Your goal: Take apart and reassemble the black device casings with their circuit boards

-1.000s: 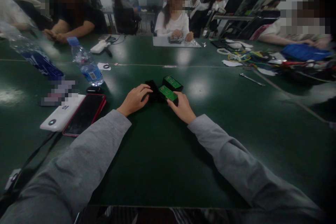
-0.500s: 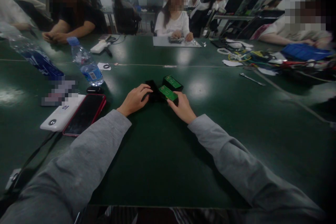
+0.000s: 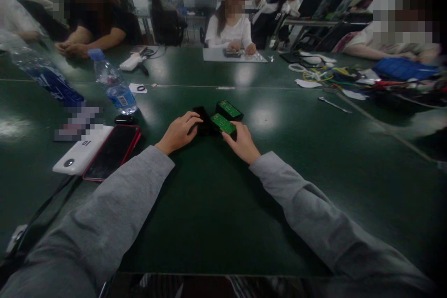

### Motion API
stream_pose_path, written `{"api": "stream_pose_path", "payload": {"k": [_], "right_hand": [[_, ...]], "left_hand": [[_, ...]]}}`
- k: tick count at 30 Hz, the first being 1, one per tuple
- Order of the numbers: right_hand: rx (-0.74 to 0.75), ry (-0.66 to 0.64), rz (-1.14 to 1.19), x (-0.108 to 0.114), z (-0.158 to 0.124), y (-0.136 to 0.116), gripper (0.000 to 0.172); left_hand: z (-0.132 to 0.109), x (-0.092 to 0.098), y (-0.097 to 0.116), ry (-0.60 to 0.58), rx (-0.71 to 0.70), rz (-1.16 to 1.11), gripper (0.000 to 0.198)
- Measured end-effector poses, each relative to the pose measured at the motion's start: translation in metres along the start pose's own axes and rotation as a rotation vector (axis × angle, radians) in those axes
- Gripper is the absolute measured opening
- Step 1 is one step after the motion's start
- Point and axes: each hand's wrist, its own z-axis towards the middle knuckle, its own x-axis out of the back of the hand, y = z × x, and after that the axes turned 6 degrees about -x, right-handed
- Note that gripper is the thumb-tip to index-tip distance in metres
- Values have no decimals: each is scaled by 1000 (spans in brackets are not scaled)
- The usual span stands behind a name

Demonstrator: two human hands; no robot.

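Green circuit board [image 3: 222, 123] beside black piece [image 3: 201, 113]

Dim light, glare patches on tabletop [image 3: 223, 214] — blurred edges, dark right border

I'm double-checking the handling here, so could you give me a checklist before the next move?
1. Right grip on the near green board: ok, at its right end.
2. Left grip firmly on the black part: cannot tell; fingers meet it, but it is too dark.
3. Far green board free of both hands: ok.
4. Gap between the boards: cannot tell.
5. Blue-capped bottle away from both hands: ok.
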Motion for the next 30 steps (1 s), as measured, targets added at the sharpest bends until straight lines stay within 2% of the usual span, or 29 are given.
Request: {"api": "stream_pose_path", "payload": {"k": [30], "right_hand": [[-6,-4,-11,-1,0,1,55]], "left_hand": [[0,-2,-1,-10,2,9,31]]}}
